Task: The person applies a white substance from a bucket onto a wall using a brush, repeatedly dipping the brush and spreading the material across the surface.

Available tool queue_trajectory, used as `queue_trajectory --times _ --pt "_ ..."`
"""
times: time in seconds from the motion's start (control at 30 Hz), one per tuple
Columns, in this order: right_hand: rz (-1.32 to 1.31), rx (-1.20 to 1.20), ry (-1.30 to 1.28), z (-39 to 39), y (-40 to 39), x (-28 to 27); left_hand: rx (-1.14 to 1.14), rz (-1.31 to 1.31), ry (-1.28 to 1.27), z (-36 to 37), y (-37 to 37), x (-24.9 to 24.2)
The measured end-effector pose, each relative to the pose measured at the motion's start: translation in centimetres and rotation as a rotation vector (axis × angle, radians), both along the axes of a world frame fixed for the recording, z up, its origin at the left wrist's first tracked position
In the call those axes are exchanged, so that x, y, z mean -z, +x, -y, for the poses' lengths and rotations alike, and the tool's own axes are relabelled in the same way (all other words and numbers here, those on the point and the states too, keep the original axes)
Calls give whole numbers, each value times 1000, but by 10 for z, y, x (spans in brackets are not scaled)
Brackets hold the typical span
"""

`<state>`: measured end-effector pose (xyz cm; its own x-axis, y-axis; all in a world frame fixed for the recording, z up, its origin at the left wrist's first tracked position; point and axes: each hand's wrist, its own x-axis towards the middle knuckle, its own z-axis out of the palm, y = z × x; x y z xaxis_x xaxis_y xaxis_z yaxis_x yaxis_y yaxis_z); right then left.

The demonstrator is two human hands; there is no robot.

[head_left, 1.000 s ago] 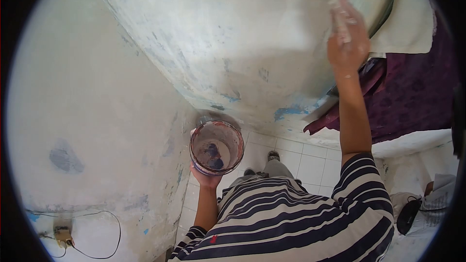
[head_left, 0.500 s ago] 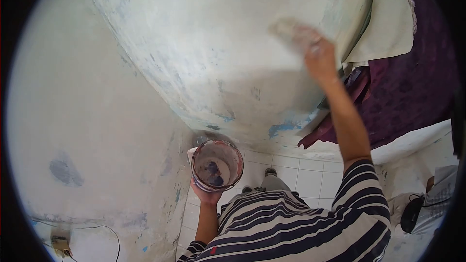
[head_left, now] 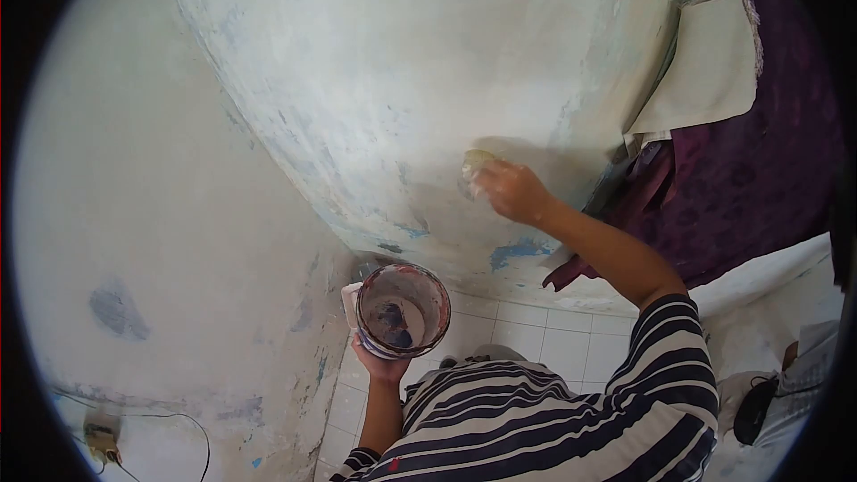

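Observation:
My left hand [head_left: 382, 361] holds a paint-stained bucket [head_left: 403, 311] from below, low in front of my body. Inside it lie pale liquid and a dark patch. Up at the whitish wall [head_left: 357, 62], my right hand [head_left: 511, 189] grips a pale yellowish piece, perhaps a sponge [head_left: 478, 161], against or close to the surface. The fingers are closed round its lower side, and its exact shape is partly hidden.
Purple cloth [head_left: 741, 170] hangs on the right beside a beige cloth [head_left: 705, 62]. A socket box [head_left: 102, 437] with wires sits at the lower left. White floor tiles [head_left: 536, 339] lie below. A dark object [head_left: 755, 411] is at the lower right.
My right hand has moved down and to the left across the wall with the yellowish piece. My left hand and the bucket have barely shifted.

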<state>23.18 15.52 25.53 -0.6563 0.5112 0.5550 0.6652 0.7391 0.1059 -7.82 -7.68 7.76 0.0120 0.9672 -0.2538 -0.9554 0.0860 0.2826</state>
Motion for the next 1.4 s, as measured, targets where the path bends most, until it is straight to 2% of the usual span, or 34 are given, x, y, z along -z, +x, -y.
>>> queue_trajectory --times 0.03,0.07,0.13,0.17,0.2,0.23,0.27,0.3,0.37,0.4,0.47,0.5,0.57,0.63,0.67,0.73,0.77,0.83,0.9,0.93,0.97,1.03,1.07,1.1,1.13,1.17,1.2,1.27,1.3,1.33,1.4 --pt "-79 30 -205 -1 -2 -12 -3 3 6 -1 -2 3" --pt "-95 -56 29 -19 8 -31 -9 4 28 -4 -5 9" --pt "-247 -30 195 -34 27 -108 -14 11 49 -5 -1 2" --pt "-446 39 -20 -8 27 -169 -28 43 22 -2 2 -11" --pt "-635 70 -79 0 38 -211 -41 72 -4 1 5 -22" --pt "-775 89 -34 32 30 -255 -41 74 -3 1 7 -28" --pt "-481 -28 521 16 56 -277 -50 71 -30 1 9 -34" --pt "-482 -34 526 23 53 -290 -61 67 -54 0 8 -37" --pt "-396 16 965 41 46 -316 -30 58 30 0 7 -39" --pt "-361 -84 869 31 39 -303 1 50 106 1 5 -38" --pt "102 121 935 46 3 -251 -4 93 128 0 2 -25" --pt "173 83 817 50 -15 -215 -4 124 141 1 0 -21" --pt "330 22 760 53 -37 -134 -18 143 159 4 1 -20" --pt "213 -177 392 55 -50 -67 -48 167 171 4 3 -23" --pt "213 -190 386 56 -55 -52 -66 176 188 3 3 -21" --pt "-200 -177 -195 61 -61 -23 -107 189 207 6 3 -12" --pt "-201 -195 -215 66 -60 -20 -128 185 190 5 4 -6" --pt "-574 -229 -96 78 -52 -25 -199 54 289 5 5 7" --pt "-1084 -241 -234 105 -59 -33 -330 -487 446 7 11 5" --pt "-1124 -245 -220 120 -53 -40 -359 -498 405 8 12 5" --pt "-1169 -247 -204 136 -48 -46 -352 -369 368 7 11 4" --pt "-1391 -576 -387 175 -57 -53 -336 -110 316 0 1 -1" --pt "-1398 -587 -414 185 -57 -50 -324 23 304 0 -3 -2" --pt "-1169 -794 -450 193 -49 -45 -340 11 296 4 -2 -2" --pt "-925 -987 -472 202 -44 -37 -316 -198 392 10 -1 0" --pt "-979 -1023 -599 212 -46 -26 -288 -401 480 12 -4 -1" --pt "-909 -1047 -656 217 -56 -27 -223 -130 371 7 -14 9" --pt "-839 -1071 -753 202 -71 -36 -209 -110 262 -6 -23 15" --pt "-656 -993 -732 202 -73 -38 -174 -96 187 -9 -26 12" --pt "-477 -915 -703 201 -73 -38 -257 -122 123 -18 -26 11" --pt "-396 -874 -727 203 -78 -40 -243 -112 101 -20 -27 0"
